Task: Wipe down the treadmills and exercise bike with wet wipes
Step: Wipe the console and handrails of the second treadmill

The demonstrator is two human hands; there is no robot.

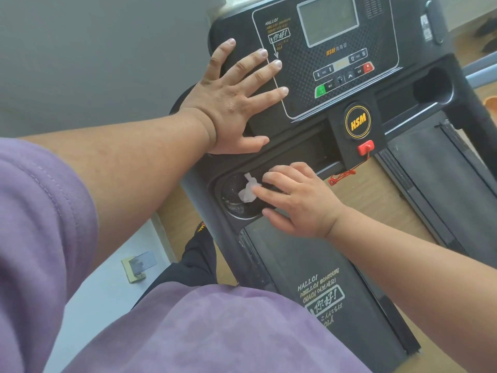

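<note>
L hand (231,103) lies flat w/ fingers spread and straight on the left part of the treadmill console (333,57), upper centre of frame, holding nothing. Judging by the straight arm, it's there to brace the body and steady the console while the other hand works.

R hand (293,200), centre of frame, reaches across to the round cup holder (236,197) just below the console's left side. Fingers are mostly extended and press a crumpled white wet wipe (248,191) down into the recess; fingertips (265,193) sit on the wipe's right edge, so it's pressed rather than pinched as far as can be seen. The wad is bunched small, prob. so it fits the curved well and gets at the grime; the bottom of the holder looks smeared or wet.

Right of the holder, the red safety key (365,148) sits under the yellow HSM badge (358,122), its red cord (347,175) hanging clear of the wiping area. A second cup holder (433,86) is at upper right of frame. The treadmill belt (317,265) runs down lower centre, w/ printed greeting text.

Step in hand, I'd say: cleaning the left cup holder; rest of console prob. to follow.
</note>
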